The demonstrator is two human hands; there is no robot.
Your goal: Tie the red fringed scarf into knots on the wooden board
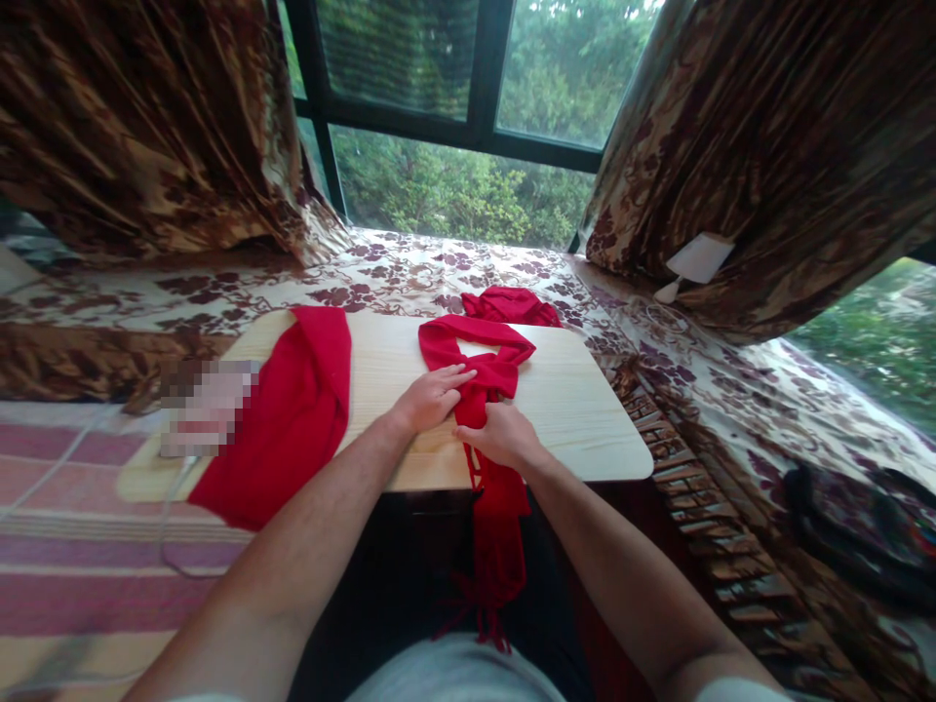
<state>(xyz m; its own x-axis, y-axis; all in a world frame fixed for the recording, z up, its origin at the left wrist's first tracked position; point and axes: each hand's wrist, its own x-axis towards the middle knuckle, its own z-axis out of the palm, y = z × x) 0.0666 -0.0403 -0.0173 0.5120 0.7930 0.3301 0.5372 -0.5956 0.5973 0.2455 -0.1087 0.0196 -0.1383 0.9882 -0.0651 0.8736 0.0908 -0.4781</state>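
Observation:
A red scarf [503,376] lies on the pale wooden tabletop [585,409], its upper part forming a loop with a crossing or knot below it. My left hand [433,397] rests on the left side of that crossing, palm down, fingers stretched out over the cloth. Just below, my right hand [504,433] is closed on the hanging part of the scarf, thumb and fingers around its edge. The fringed ends [497,575] drop over the front edge of the table towards my lap.
Another red cloth [299,419] is spread at the table's left, beside a blurred-out object [209,408] with a cable. Behind the table sits a crumpled red bundle [512,305]. A small white lamp [698,258] stands on the flowered window ledge at the right.

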